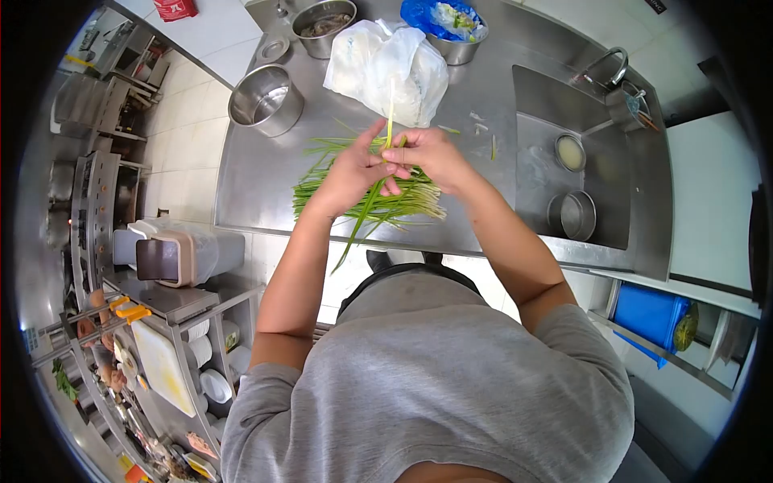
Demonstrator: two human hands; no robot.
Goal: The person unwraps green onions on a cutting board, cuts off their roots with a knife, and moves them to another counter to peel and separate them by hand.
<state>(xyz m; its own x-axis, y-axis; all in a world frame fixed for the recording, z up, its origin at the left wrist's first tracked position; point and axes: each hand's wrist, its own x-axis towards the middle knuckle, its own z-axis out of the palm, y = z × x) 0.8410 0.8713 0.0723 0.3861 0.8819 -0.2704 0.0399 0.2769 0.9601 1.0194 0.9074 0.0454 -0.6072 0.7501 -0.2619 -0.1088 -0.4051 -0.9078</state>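
Note:
Over the counter, my left hand [354, 173] is closed on a few long green chives [362, 221], its index finger raised. Their leaves hang down toward the counter's front edge. Just to the right, my right hand [433, 156] pinches the same chives near their pale end [391, 105], which points up toward the bag. The fingers of both hands nearly meet, so part of the grip is hidden. Beneath them lies a loose pile of chives [419, 200], pale ends to the right and green leaves to the left.
Behind the pile sits a white plastic bag [378, 68]. Metal pots [266, 101] stand left and back; a blue bag with scraps [441, 18] lies in another. Small trimmings [478, 126] dot the counter. At right is a sink [527, 185] holding metal containers [573, 216].

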